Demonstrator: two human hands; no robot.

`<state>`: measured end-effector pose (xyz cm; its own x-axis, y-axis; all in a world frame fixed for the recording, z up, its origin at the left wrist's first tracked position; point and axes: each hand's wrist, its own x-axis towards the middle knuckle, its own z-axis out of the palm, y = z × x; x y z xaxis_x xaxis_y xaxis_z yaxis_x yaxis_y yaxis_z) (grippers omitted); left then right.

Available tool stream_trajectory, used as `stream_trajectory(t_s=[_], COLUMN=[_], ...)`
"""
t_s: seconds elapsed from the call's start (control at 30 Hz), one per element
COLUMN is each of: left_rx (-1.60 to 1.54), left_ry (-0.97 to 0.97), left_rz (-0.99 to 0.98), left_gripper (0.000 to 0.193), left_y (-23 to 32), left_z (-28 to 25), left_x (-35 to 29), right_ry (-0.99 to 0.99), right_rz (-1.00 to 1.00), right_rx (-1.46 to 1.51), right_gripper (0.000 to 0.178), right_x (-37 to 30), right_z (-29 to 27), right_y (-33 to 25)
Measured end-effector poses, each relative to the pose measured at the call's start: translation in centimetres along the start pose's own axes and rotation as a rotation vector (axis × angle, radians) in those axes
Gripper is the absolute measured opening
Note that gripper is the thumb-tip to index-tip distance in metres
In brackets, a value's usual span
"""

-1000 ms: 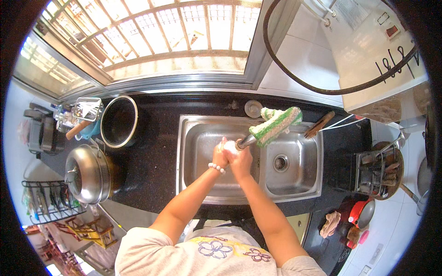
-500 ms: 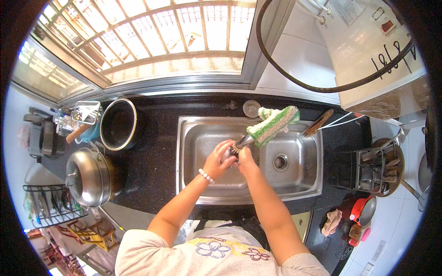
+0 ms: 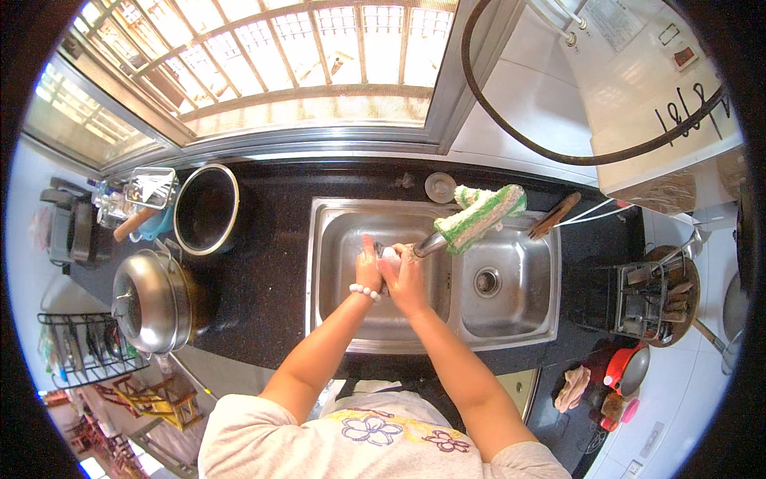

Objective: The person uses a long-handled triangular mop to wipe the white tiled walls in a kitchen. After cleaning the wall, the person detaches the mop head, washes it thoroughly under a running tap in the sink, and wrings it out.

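Observation:
Both my hands are together over the left basin of a steel double sink [image 3: 335, 209]. Between them is a small whitish, partly dark item [image 3: 390, 254] that I cannot make out, mostly covered by the fingers. My left hand [image 3: 368, 270], below a white bead bracelet [image 3: 365, 292], presses against its left side with one finger pointing up. My right hand [image 3: 408, 281] curls round it from the right, close to the mouth of the faucet [image 3: 431, 243]. A green and white striped cloth [image 3: 483, 219] is wrapped over the faucet.
Left of the sink stand a dark open pot [image 3: 206, 211] and a lidded steel pot [image 3: 148, 302]. A small round dish [image 3: 440, 187] and a wooden brush-like tool [image 3: 554, 215] lie behind the sink. To the right is a utensil rack [image 3: 638, 299]; a black hose [image 3: 550, 160] loops above.
My hands have shifted down and slightly away from the faucet mouth. The right hand has turned over the item, and its fingers now curl round it. The view has shifted slightly.

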<state>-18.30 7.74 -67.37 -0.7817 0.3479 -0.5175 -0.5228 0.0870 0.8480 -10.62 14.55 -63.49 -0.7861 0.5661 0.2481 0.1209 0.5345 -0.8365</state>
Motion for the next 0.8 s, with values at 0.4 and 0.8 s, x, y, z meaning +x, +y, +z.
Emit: stream_trajectory(t_s=[0.4,0.8], left_rx=[0.253,-0.420], left_ry=[-0.293,-0.495], left_rz=[0.091,-0.286], left_gripper=[0.038,0.038], left_y=[2.6,-0.1], left_z=[-1.2,-4.7], left_x=[-2.4,-0.4], right_ry=[0.097,-0.223], right_rz=[0.897,1.194], right_rx=[0.857,1.228], right_gripper=[0.040,0.047], right_x=[0.9,0.1], right_z=[0.8,-4.7], right_y=[6.1,3.0])
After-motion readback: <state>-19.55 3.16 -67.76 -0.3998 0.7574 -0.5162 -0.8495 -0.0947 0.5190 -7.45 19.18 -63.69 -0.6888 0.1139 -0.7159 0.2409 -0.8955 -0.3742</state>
